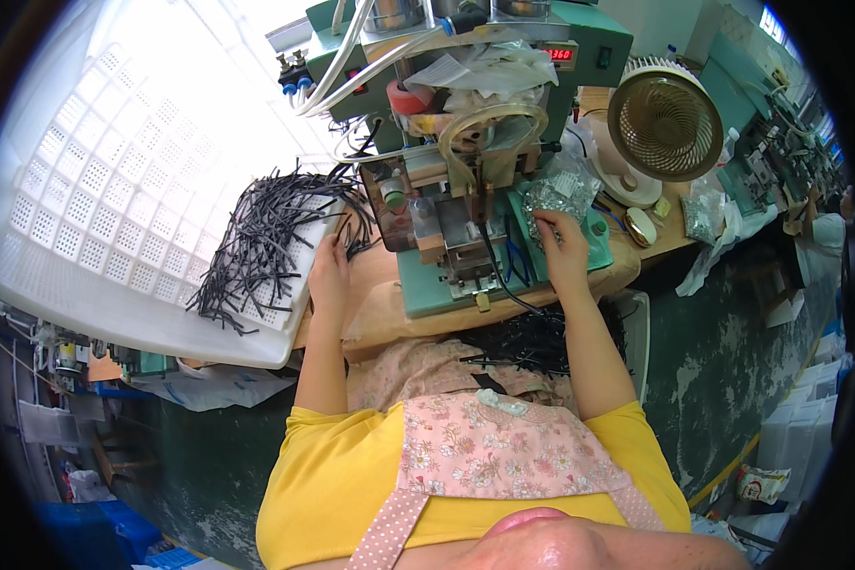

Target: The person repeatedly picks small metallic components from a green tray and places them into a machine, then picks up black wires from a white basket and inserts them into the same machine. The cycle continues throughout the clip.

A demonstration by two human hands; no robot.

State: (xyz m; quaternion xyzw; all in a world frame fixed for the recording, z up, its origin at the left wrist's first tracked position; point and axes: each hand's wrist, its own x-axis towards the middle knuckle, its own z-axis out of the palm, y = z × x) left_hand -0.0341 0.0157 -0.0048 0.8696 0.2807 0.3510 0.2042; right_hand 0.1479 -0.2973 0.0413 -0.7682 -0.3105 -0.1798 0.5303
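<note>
L hand (329,274) at crate's (228,348) R edge, fingers part-curled by blk strips (261,237) heaped along that side; can't tell if it has one. R hand (564,249) at metal bits (568,193) R of press (451,237), thumb nr fingertips; can't tell if anything's pinched. Press nr bench's (375,294) front edge.

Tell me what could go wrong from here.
Loose black strips spread past the edge of the white panel beside the left hand; some might tangle. The small silvery parts heaped at the right hand could scatter if knocked. The black cable before the machine runs near the right forearm and might snag.
</note>
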